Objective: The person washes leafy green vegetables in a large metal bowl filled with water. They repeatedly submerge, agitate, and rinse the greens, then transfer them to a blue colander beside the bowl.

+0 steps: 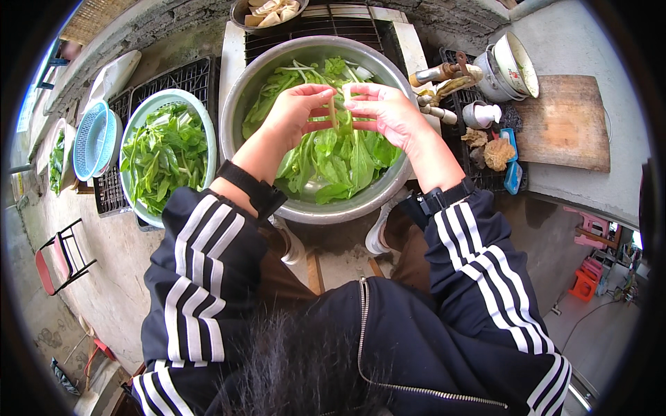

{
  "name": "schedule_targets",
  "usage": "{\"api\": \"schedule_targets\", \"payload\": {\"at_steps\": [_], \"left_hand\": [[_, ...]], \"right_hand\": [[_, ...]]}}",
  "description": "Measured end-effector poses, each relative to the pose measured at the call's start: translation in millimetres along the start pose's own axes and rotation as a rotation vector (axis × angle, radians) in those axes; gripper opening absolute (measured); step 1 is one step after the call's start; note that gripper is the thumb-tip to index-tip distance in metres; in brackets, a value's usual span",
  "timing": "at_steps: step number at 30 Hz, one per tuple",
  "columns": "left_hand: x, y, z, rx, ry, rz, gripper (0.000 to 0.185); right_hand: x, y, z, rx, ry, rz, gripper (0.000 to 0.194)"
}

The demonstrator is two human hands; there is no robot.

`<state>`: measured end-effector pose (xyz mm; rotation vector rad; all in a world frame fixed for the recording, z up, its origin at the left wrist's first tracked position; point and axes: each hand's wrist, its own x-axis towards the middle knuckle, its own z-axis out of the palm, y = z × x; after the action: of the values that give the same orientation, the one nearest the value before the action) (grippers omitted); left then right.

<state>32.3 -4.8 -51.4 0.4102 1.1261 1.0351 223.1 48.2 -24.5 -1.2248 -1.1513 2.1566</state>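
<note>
A large metal basin (317, 212) stands before me with loose leafy greens (333, 166) in it. Above the greens, my left hand (304, 109) pinches a leaf stem (333, 112) between thumb and fingertips. My right hand (380, 112) is close beside it, thumb and forefinger closed on a pale stem end (347, 94). Whether both hands hold the same stalk cannot be told. The other fingers of both hands point inward over the basin. To the left, a pale green colander (210, 156) is heaped with more leafy greens (166, 151).
Blue plastic baskets (93, 140) stand on black crates at the left. Behind the basin is a bowl of cut pale pieces (270, 13). Brushes, stacked enamel bowls (515, 65), sponges (498, 154) and a wooden cutting board (564, 122) are at the right.
</note>
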Motion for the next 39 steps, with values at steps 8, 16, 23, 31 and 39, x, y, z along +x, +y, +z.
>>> {"api": "schedule_targets", "payload": {"at_steps": [8,16,23,31,39], "left_hand": [[-10.0,6.9,10.7,-0.051,-0.059,0.002,0.024],[-40.0,72.0,-62.4,0.55,0.343,0.399,0.031],[-103.4,111.0,-224.0,1.612,1.091,-0.223,0.035],[-78.4,86.2,-135.9,1.678,0.933,0.43,0.042],[-38.0,45.5,-18.3,0.668,0.008,0.367,0.031]], "right_hand": [[-0.2,-0.6,12.4,-0.094,0.05,-0.159,0.034],[24.3,17.9,5.9,-0.541,0.197,-0.059,0.021],[36.1,72.5,-7.5,-0.785,-0.123,0.207,0.03],[30.9,64.5,-1.4,-0.764,-0.043,0.144,0.025],[-14.8,-1.7,28.1,-0.449,-0.133,-0.085,0.027]]}}
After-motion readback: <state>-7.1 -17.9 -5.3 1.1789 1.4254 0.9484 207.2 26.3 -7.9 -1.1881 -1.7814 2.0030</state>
